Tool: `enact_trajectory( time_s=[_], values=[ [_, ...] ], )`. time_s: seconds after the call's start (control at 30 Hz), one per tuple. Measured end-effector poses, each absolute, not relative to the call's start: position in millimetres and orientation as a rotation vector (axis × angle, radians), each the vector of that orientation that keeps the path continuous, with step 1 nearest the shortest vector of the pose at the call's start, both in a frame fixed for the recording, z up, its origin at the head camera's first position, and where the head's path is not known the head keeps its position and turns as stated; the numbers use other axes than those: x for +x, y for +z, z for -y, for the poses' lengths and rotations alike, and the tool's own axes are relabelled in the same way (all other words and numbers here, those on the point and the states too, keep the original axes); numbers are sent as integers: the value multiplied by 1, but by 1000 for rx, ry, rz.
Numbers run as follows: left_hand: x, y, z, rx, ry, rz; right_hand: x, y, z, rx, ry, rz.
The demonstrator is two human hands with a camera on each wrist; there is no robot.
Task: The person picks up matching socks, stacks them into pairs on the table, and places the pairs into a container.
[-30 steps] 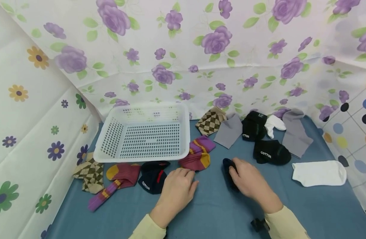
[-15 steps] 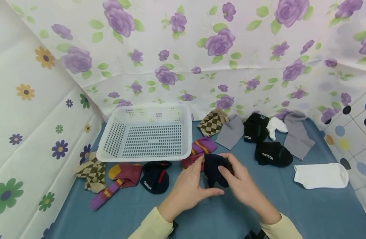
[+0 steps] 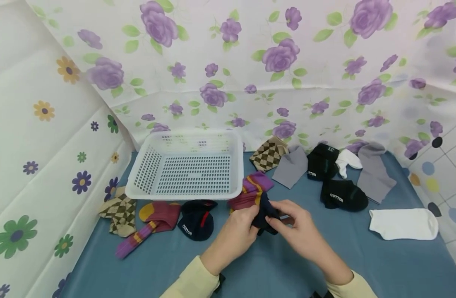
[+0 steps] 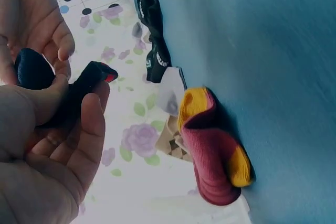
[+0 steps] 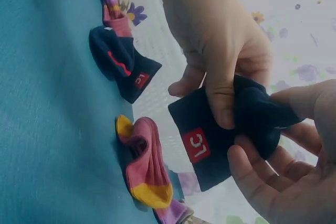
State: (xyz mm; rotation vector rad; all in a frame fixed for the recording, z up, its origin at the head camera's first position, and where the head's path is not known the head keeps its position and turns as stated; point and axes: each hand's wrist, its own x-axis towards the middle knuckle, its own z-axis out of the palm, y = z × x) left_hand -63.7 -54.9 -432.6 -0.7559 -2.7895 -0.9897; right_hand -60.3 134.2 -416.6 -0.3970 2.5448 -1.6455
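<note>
While both hands work together above the middle of the desk (image 3: 284,277), the left hand (image 3: 236,232) pinches a navy sock (image 5: 223,145) with its thumb pressed near the red patch (image 5: 197,145), and the right hand (image 3: 301,228) grips the bunched part beside it. The step in hand looks like reshaping that sock. To do it well, the left thumb should keep the patched end flat and steady, while the right fingers ease the bunched fabric little by little rather than tugging; hard pulling could stretch the knit or twist the layers. Keeping the work raised also spares the maroon and yellow sock (image 3: 240,201) just behind the hands from being nudged.

To the left lies a similar navy sock with a red stripe (image 3: 195,227), a useful guide for shape. Behind it stands the white basket (image 3: 185,196). Farther right, near the curtain (image 3: 243,66), are grey socks, black socks and white socks.
</note>
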Motion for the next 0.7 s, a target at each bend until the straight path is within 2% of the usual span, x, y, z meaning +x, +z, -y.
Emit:
enact_trajectory(
  time_s=[0.37,0.7],
  values=[
    [-67,-424,66,-700,-823,2747,-61,-399,-141,-328,-1535,-2638],
    [-82,-412,85,-423,-1198,2538,-74,-405,-163,-354,-1373,-2706]
  ],
)
